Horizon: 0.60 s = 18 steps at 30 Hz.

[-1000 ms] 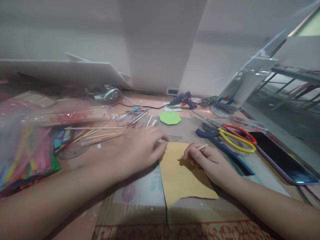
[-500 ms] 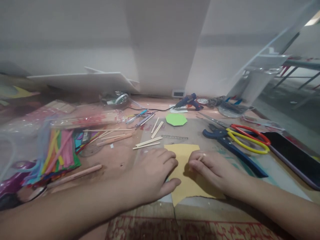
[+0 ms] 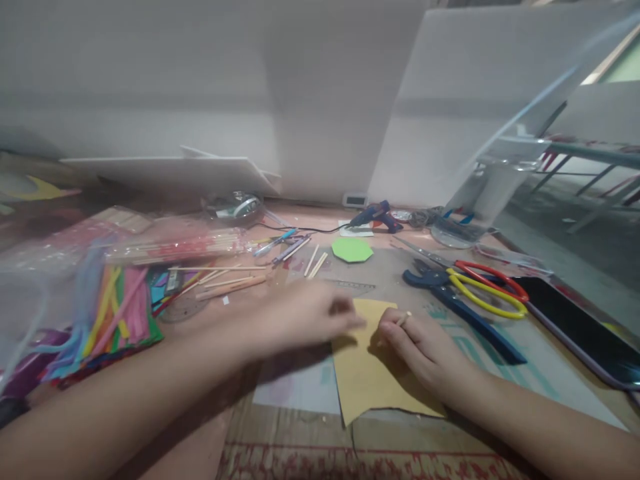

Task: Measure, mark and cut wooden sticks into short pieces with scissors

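Observation:
My right hand [image 3: 425,347] is closed in a pinch over the yellow paper [image 3: 370,387], with the pale end of a short wooden stick [image 3: 406,317] poking out above the fingers. The rest of that stick is hidden in the hand. To the left, my left hand [image 3: 310,313] is blurred by motion, its thumb apart from the fingers and no object visible in it. It hovers by the paper's left edge, just in front of loose wooden sticks [image 3: 317,265]. Behind the paper lie a clear ruler [image 3: 355,286] and a green paper octagon [image 3: 353,250].
On the right are scissors [image 3: 490,292] with red and yellow handles, dark blue pliers [image 3: 475,323] and a phone [image 3: 575,327]. A glue gun [image 3: 373,215] stands at the back. Colourful strips [image 3: 120,303] and bagged sticks [image 3: 185,247] crowd the left.
My left hand has lifted off the yellow paper's edge and moved slightly forward, now covering some of the loose sticks. My right hand keeps its pinch on the stick. The view has tilted slightly.

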Available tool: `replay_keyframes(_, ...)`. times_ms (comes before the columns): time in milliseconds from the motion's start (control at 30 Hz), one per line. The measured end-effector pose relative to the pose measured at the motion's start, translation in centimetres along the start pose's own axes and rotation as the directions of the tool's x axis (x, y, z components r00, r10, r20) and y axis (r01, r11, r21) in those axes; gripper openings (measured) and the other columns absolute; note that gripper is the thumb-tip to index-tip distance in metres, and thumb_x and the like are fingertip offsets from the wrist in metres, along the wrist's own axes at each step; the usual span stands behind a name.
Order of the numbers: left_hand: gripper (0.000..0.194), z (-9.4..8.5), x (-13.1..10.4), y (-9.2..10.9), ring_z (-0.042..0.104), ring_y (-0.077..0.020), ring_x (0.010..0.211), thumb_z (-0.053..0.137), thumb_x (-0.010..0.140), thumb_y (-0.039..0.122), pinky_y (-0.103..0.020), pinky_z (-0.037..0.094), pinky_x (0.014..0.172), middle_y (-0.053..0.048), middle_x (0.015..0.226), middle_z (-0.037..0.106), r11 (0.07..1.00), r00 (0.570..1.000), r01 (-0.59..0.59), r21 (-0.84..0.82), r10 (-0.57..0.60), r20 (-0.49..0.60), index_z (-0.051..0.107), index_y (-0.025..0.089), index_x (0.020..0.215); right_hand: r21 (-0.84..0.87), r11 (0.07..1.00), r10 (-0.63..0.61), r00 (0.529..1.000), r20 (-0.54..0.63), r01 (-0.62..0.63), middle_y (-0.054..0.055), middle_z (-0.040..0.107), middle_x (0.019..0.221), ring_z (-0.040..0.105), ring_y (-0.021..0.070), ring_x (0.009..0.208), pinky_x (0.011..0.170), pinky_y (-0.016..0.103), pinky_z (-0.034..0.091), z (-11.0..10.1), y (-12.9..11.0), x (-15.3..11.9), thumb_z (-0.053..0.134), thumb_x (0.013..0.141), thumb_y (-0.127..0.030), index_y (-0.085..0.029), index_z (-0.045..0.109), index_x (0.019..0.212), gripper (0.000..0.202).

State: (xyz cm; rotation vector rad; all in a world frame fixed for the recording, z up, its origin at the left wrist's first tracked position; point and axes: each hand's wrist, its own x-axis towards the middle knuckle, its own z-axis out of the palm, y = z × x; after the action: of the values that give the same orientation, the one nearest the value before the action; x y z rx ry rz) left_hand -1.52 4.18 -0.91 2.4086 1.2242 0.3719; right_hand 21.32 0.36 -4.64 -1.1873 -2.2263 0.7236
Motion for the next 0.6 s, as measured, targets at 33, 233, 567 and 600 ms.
replay_keyframes(33, 0.029, -0.9, 1.7, -0.5, 0.069, -0.018, 0.079, 0.056, 0.092, 0.049, -0.027, 0.05, 0.071, 0.001, 0.086, 0.077, 0.997, 0.995, 0.073, 0.022, -0.072, -0.062, 0.075, 0.027, 0.09, 0.015, 1.0, 0.012, 1.0, -0.011, -0.012, 0.005, 0.069, 0.074, 0.064, 0.0182, 0.069, 0.065, 0.029, 0.045, 0.2, 0.2, 0.0, 0.03, 0.106, -0.045, -0.021, 0.061, 0.077, 0.049)
replay_keyframes(233, 0.056, -1.4, 11.4, -3.7, 0.059, -0.0409, 0.122, 0.077, 0.077, 0.045, -0.049, 0.041, 0.105, -0.024, 0.121, 0.069, 0.936, 0.894, 0.353, 0.014, -0.333, -0.299, 0.065, 0.009, 0.118, -0.007, 1.0, -0.023, 1.0, -0.011, 0.023, 0.006, 0.067, 0.074, 0.063, 0.0192, 0.069, 0.066, 0.032, 0.045, 0.2, 0.7, 0.4, 0.027, 0.105, -0.053, -0.021, 0.058, 0.076, 0.053)
replay_keyframes(567, 0.073, -1.1, 13.0, -4.0, 0.069, -0.0221, 0.105, 0.071, 0.083, 0.016, -0.033, 0.054, 0.091, -0.018, 0.124, 0.068, 0.854, 0.911, 0.074, -0.514, -0.268, -0.314, 0.04, 0.012, 0.149, 0.018, 0.999, -0.044, 0.999, 0.0, 0.044, 0.005, 0.067, 0.074, 0.063, 0.0191, 0.07, 0.066, 0.031, 0.045, 0.2, 1.1, 0.4, 0.028, 0.105, -0.053, -0.021, 0.058, 0.077, 0.051)
replay_keyframes(600, 0.071, -2.1, 12.7, -3.7, 0.069, -0.0206, 0.106, 0.066, 0.089, 0.018, -0.032, 0.055, 0.091, -0.018, 0.126, 0.067, 0.833, 0.909, 0.034, -0.553, -0.255, -0.329, 0.034, 0.012, 0.152, 0.024, 0.999, -0.043, 0.999, 0.002, 0.043, 0.005, 0.068, 0.075, 0.064, 0.0191, 0.071, 0.067, 0.031, 0.045, 0.3, 1.1, 0.4, 0.029, 0.105, -0.052, -0.021, 0.058, 0.078, 0.051)
